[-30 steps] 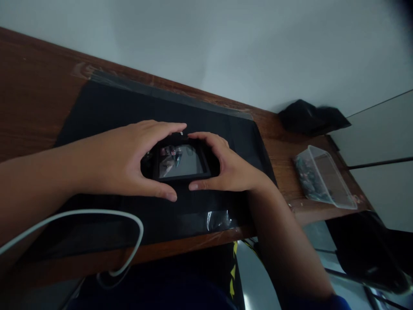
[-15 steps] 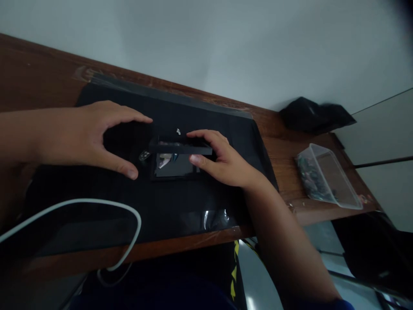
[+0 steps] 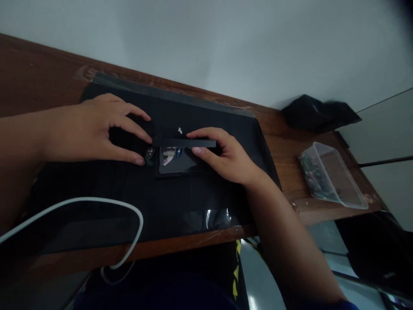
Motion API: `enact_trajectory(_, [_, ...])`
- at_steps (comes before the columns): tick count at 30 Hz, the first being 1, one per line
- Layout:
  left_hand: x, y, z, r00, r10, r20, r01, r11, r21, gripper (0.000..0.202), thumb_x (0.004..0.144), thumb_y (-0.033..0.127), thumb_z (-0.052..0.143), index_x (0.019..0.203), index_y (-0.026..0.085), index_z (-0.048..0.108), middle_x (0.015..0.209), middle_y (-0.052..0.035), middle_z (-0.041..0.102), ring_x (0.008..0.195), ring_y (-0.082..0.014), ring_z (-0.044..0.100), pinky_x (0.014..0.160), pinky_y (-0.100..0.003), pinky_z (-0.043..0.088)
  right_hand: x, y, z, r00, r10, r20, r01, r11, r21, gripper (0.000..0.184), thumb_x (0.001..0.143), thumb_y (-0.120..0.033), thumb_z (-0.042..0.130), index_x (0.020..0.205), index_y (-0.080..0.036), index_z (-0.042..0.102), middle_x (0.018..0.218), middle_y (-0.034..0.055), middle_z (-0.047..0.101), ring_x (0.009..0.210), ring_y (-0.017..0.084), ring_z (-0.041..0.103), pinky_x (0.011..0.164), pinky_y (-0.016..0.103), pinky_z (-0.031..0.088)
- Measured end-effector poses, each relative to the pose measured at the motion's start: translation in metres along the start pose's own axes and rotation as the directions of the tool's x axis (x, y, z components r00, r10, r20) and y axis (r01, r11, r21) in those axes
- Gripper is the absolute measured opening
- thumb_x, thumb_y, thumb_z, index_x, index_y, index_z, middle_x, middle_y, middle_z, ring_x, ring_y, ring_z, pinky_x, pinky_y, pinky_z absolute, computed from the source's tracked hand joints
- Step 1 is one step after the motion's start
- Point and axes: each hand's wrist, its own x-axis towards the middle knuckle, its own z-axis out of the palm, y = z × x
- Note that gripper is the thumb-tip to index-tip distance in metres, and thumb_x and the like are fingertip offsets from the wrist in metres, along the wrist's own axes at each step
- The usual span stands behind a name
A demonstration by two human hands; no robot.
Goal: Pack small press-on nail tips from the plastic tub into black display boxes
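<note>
A flat black box (image 3: pixel 180 172) lies on the black mat with its lid (image 3: pixel 190 143) raised on edge. Small pale and dark blue pieces (image 3: pixel 169 156) show inside. My right hand (image 3: pixel 226 155) grips the lid's right end between thumb and fingers. At the left end is my left hand (image 3: pixel 100 129), its fingers apart and holding nothing. Its index fingertip is at the lid's left end; whether it touches, I cannot tell. A small dark ornament with glittering spots (image 3: pixel 149 155) sits between the left thumb and the box.
A tiny white piece (image 3: pixel 180 130) lies behind the box. The black mat (image 3: pixel 193 198) is taped to a wooden table. A white cable (image 3: pixel 97 199) loops over the front edge. At the right stand a clear plastic tub (image 3: pixel 335 176) with small bagged items and a black object (image 3: pixel 319 113).
My left hand has moved right and its index finger has come to the lid's left end. My right hand keeps its grip on the lid. The view has shifted slightly.
</note>
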Motion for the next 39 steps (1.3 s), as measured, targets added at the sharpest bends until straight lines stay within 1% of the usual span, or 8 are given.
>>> enact_trajectory(10, [0.002, 0.015, 0.002, 0.998, 0.032, -0.056, -0.032, 0.999, -0.003, 0.071, 0.078, 0.102, 0.051, 0.083, 0.044, 0.090, 0.141, 0.0021, 0.075, 0.135, -0.0321, 0.055, 0.119, -0.049, 0.038, 0.001, -0.001, 0.002, 0.995, 0.001, -0.101, -0.011, 0.996, -0.091, 0.036, 0.105, -0.056, 0.074, 0.124, -0.027, 0.085, 0.127, 0.0079, 0.085, 0.119, 0.026, 0.077, 0.113, 0.043, 0.056])
enact_trajectory(16, [0.002, 0.033, 0.001, 1.000, -0.002, -0.016, 0.001, 0.996, -0.085, 0.080, 0.068, 0.109, 0.056, 0.088, 0.040, 0.090, 0.142, -0.0051, 0.074, 0.138, -0.0403, 0.052, 0.120, -0.064, 0.040, 0.001, -0.002, 0.000, 0.994, 0.006, -0.106, -0.023, 0.986, -0.162, 0.036, 0.104, -0.058, 0.074, 0.122, -0.029, 0.086, 0.126, 0.0077, 0.085, 0.120, 0.029, 0.076, 0.114, 0.047, 0.055])
enact_trajectory(21, [0.002, 0.043, 0.005, 0.999, -0.043, -0.011, 0.041, 0.993, -0.107, 0.096, 0.062, 0.114, 0.055, 0.107, 0.037, 0.090, 0.140, -0.0097, 0.072, 0.140, -0.0455, 0.049, 0.119, -0.070, 0.043, 0.001, 0.001, -0.008, 0.989, -0.018, -0.144, -0.010, 0.981, -0.195, 0.028, 0.104, -0.052, 0.076, 0.118, -0.030, 0.087, 0.123, 0.0068, 0.085, 0.120, 0.030, 0.075, 0.117, 0.050, 0.053])
enact_trajectory(24, [0.002, 0.044, 0.011, 0.999, -0.048, -0.005, 0.047, 0.991, -0.125, 0.079, 0.074, 0.105, 0.061, 0.113, 0.042, 0.089, 0.144, -0.0065, 0.069, 0.142, -0.0452, 0.047, 0.118, -0.068, 0.045, 0.000, 0.004, -0.016, 0.986, -0.038, -0.161, 0.002, 0.977, -0.213, 0.020, 0.102, -0.042, 0.079, 0.115, -0.031, 0.088, 0.126, 0.0063, 0.084, 0.122, 0.030, 0.075, 0.118, 0.052, 0.052])
enact_trajectory(27, [0.004, 0.042, 0.018, 0.999, -0.047, -0.026, 0.042, 0.987, -0.154, 0.064, 0.080, 0.095, 0.062, 0.102, 0.043, 0.091, 0.138, -0.0031, 0.069, 0.139, -0.0427, 0.048, 0.117, -0.063, 0.048, -0.001, 0.007, -0.020, 0.984, -0.057, -0.166, 0.021, 0.977, -0.213, 0.017, 0.100, -0.035, 0.080, 0.113, -0.032, 0.089, 0.127, 0.0058, 0.084, 0.122, 0.030, 0.075, 0.116, 0.051, 0.053])
enact_trajectory(32, [0.006, 0.045, 0.018, 0.999, -0.035, -0.037, 0.031, 0.992, -0.124, 0.057, 0.086, 0.084, 0.060, 0.100, 0.035, 0.088, 0.133, -0.0021, 0.074, 0.136, -0.0394, 0.050, 0.117, -0.058, 0.049, 0.000, 0.009, -0.017, 0.988, -0.033, -0.151, 0.009, 0.987, -0.158, 0.020, 0.103, -0.040, 0.078, 0.116, -0.030, 0.089, 0.118, 0.0061, 0.085, 0.115, 0.028, 0.078, 0.112, 0.049, 0.056])
enact_trajectory(36, [0.001, 0.057, 0.007, 0.986, -0.065, -0.151, 0.041, 0.987, -0.156, 0.060, 0.080, 0.088, 0.069, 0.094, 0.031, 0.078, 0.104, -0.0037, 0.077, 0.107, -0.0341, 0.064, 0.098, -0.050, 0.057, 0.000, 0.008, -0.015, 0.989, -0.017, -0.144, -0.001, 0.992, -0.125, 0.024, 0.103, -0.048, 0.077, 0.113, -0.028, 0.088, 0.115, 0.0070, 0.086, 0.112, 0.027, 0.079, 0.110, 0.047, 0.058])
enact_trajectory(39, [-0.001, 0.065, 0.004, 0.967, -0.108, -0.230, 0.066, 0.980, -0.185, 0.061, 0.083, 0.090, 0.067, 0.102, 0.033, 0.077, 0.095, -0.0020, 0.074, 0.088, -0.0280, 0.066, 0.080, -0.043, 0.056, 0.000, 0.007, -0.014, 0.990, -0.033, -0.134, 0.022, 0.997, -0.079, 0.027, 0.104, -0.050, 0.076, 0.111, -0.027, 0.088, 0.114, 0.0070, 0.086, 0.108, 0.026, 0.080, 0.106, 0.044, 0.061])
